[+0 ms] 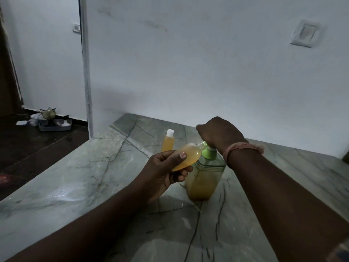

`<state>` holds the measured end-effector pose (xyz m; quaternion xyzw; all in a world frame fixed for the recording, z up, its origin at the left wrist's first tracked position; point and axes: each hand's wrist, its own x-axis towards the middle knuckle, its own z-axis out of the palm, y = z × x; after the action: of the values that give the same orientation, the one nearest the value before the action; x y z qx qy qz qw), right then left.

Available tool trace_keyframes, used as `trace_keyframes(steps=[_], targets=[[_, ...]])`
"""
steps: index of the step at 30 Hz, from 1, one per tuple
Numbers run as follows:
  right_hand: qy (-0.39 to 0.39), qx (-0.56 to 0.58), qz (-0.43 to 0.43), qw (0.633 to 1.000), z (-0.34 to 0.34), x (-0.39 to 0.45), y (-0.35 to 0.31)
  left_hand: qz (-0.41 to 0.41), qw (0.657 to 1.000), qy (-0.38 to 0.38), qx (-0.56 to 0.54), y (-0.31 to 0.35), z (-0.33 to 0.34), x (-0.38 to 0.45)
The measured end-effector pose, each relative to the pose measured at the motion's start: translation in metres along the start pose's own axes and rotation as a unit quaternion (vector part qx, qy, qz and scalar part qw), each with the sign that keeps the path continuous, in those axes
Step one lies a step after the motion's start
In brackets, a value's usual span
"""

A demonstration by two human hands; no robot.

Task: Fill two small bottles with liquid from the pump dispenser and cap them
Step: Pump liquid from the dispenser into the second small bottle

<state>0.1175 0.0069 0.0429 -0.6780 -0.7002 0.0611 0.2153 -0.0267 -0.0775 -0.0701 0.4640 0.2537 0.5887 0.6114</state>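
My left hand point(166, 168) holds a small clear bottle point(188, 156) of yellow liquid, tilted, its uncapped neck up against the green spout of the pump dispenser point(204, 176). The dispenser is a clear square bottle, partly full of yellow liquid, with a green pump collar. My right hand point(219, 132) is curled over the pump head from above, which it hides. A second small bottle point(168, 141) of yellow liquid with a white cap on stands upright on the counter behind my left hand.
The grey marble counter point(94, 186) runs to a white wall close behind the bottles. Its left edge drops to a dark floor, where a grey tray point(54, 125) with clutter sits. A switch plate point(306, 34) is on the wall.
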Motion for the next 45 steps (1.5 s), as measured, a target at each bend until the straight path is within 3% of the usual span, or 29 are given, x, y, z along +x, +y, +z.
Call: trace_keyframes(steps=[6, 12, 20, 25, 33, 40, 45], targets=[[0.001, -0.085, -0.031, 0.996, -0.006, 0.000, -0.008, -0.003, 1.000, 0.006, -0.004, 0.001, 0.000, -0.003], [0.008, -0.008, -0.008, 1.000, 0.003, 0.002, 0.001, -0.001, 1.000, 0.000, -0.002, 0.000, 0.000, -0.002], [0.013, -0.081, -0.036, 0.996, -0.006, 0.003, -0.006, -0.005, 1.000, 0.004, 0.003, 0.000, 0.000, -0.002], [0.005, 0.006, -0.005, 1.000, 0.007, 0.006, 0.002, -0.002, 1.000, 0.004, 0.005, -0.002, -0.002, 0.001], [-0.013, -0.055, -0.015, 0.998, -0.006, 0.002, -0.006, -0.003, 1.000, 0.004, 0.006, 0.001, 0.002, -0.001], [0.009, 0.009, -0.008, 1.000, 0.004, 0.002, 0.002, -0.005, 1.000, 0.004, 0.000, -0.002, -0.001, 0.001], [-0.013, -0.059, -0.019, 0.998, -0.007, -0.001, -0.006, -0.007, 1.000, 0.001, -0.007, 0.001, 0.001, -0.001]])
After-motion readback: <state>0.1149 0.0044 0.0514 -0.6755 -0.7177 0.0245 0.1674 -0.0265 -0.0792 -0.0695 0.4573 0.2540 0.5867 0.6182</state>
